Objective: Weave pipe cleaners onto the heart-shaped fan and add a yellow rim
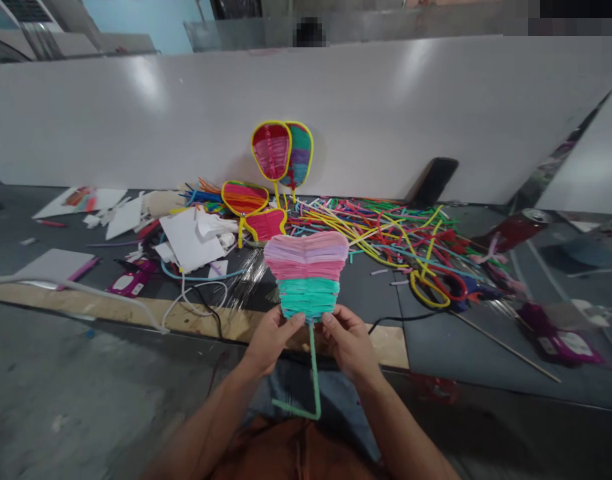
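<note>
Between my two hands is a fan-shaped pipe-cleaner piece [309,273], striped pink, lilac, rose and turquoise. Its bare green stem [315,373] hangs below and bends sharply left at the bottom. My left hand [276,337] pinches the lower left corner, thumb on the front face. On the lower right corner my right hand [351,337] pinches in the same way. Fingers behind the piece are hidden. Just beyond it lies a pink piece with a yellow rim [269,225].
Yellow-rimmed fans [271,150] lean against the white partition [186,120]. Loose pipe cleaners [366,223] cover the table's back right. Red-handled scissors [459,287], a drink can [523,227], a dark phone [436,181] and a purple device [559,337] are right; white papers [191,237] and cables lie left.
</note>
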### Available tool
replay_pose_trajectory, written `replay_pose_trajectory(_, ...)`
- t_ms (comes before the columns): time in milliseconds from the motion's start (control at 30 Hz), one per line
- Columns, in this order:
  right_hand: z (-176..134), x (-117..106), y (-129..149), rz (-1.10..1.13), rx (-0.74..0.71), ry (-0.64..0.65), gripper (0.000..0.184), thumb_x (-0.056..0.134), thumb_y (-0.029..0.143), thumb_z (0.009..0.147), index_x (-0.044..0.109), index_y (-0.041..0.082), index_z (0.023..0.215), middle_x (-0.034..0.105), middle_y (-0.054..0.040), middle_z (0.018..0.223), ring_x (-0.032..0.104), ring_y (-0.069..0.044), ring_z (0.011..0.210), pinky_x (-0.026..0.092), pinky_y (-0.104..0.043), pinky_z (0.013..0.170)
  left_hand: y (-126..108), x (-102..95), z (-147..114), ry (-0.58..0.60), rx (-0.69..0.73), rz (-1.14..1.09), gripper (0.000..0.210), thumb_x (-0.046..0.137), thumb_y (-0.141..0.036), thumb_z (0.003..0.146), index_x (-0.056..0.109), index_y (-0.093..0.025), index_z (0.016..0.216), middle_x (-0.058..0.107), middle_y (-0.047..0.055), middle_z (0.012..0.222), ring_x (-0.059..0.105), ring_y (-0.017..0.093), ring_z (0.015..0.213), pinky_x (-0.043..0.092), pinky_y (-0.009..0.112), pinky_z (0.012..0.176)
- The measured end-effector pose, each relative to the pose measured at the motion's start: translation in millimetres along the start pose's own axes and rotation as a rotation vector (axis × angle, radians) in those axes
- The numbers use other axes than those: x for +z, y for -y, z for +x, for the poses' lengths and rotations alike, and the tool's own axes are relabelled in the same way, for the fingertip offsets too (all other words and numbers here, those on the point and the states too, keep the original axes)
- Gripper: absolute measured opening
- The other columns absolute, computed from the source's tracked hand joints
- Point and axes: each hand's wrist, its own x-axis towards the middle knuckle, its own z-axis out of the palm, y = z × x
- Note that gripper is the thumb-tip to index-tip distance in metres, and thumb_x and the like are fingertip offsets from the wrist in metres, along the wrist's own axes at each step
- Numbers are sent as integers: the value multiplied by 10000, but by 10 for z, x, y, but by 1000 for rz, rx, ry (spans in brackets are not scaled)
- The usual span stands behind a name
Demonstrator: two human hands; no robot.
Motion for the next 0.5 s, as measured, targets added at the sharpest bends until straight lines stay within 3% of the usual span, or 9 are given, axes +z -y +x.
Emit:
replay_pose_trajectory(167, -12, 44, 44, 67, 45, -16, 234, 765, 367, 679, 615, 201, 748, 564, 46, 631, 432, -65, 505, 358, -175, 481, 9, -65, -23, 37, -11, -48, 252, 738, -247, 691, 690, -149, 918, 728, 62, 918, 644, 186, 869, 447, 340, 901)
replay_pose_trajectory(300, -11, 62, 43, 94, 39, -6, 219, 760, 356, 687, 614, 204, 749, 603, 32, 702, 507, -81, 584, 426, -192, 570, -10, -51, -30, -1, -12, -63, 297, 758, -216, 662, 678, -166, 944, 727, 49, 920, 642, 176, 858, 454, 327, 884)
replay_pose_trajectory(433, 9, 51, 45, 185, 68, -19, 213, 758, 352, 691, 612, 205, 742, 606, 27, 703, 547, -96, 621, 468, -212, 628, -6, -66, -38, 67, 32, -60, 400, 768, -284, 655, 650, -165, 1018, 708, 78, 981, 631, 206, 927, 447, 344, 908)
replay_pose_trajectory(500, 25, 34, 66, 215, 103, -17, 210, 757, 348, 695, 613, 203, 743, 597, 30, 674, 541, -94, 593, 466, -207, 601, 5, -133, -51, 20, 94, -44, 411, 718, -364, 705, 625, -168, 1053, 690, 94, 1001, 626, 225, 936, 453, 376, 904)
